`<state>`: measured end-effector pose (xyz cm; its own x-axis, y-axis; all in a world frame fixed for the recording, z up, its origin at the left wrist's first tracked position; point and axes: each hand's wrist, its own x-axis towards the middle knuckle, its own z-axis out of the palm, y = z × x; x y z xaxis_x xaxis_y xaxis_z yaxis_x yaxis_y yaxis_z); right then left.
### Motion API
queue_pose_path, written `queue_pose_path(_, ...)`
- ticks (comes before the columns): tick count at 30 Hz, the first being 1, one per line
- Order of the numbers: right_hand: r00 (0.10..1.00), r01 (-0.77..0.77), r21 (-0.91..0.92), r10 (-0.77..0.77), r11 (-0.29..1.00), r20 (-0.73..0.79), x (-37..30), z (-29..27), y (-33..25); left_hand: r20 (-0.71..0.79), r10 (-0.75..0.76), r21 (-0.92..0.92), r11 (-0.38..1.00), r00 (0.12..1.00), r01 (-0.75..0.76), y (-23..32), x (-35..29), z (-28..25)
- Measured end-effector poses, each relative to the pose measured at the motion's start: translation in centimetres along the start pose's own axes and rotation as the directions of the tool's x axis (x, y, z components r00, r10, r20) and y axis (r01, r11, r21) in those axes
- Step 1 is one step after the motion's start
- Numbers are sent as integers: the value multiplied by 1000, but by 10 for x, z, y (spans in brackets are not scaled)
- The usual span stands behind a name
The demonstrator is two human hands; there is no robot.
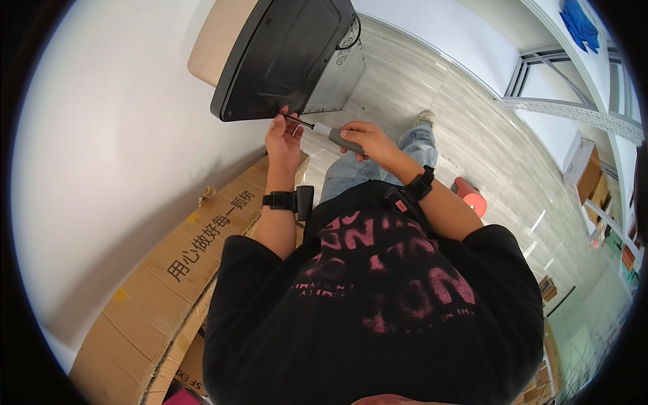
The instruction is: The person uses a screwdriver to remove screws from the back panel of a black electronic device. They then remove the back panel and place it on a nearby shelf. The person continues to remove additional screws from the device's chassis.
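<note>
My right hand [368,142] is wrapped round the grey handle of a screwdriver [331,131], whose thin metal shaft points left. The shaft runs to the lower edge of a black panel [283,64] with rounded corners and a raised rim, part of a box-shaped appliance. At that edge my left hand [285,138] has its thumb and index finger pinched together around the shaft's tip. Whatever is between those fingertips is too small to make out. A perforated metal side [337,84] of the appliance and a black cable [358,34] show to the panel's right.
A beige surface [206,50] sits behind the panel, against the white wall [115,121]. Long cardboard boxes [169,277] lie along my left side. A red round object [470,197] is on the floor by my right arm. Metal-framed shelving [553,74] and a blue glove [579,27] are at far right.
</note>
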<state>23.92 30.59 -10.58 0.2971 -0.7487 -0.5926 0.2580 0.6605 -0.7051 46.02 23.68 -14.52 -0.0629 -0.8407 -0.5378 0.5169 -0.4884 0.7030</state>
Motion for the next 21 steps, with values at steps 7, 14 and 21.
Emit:
queue_pose_path(7, 1000, 3, 23, -4, 1000, 5, 4, -1, 4, 15, 14, -12, 1000, 1000, -14, 1, -3, 3)
queue_pose_path(14, 1000, -4, 41, 4, 999, -6, 3, 1, 2, 14, -1, -20, 1000, 1000, 1, 1, -3, 4)
queue_pose_path(21, 1000, 30, 31, -30, 999, -3, 6, 2, 5, 29, -1, -49, 999, 1000, 2, 0, -2, 2)
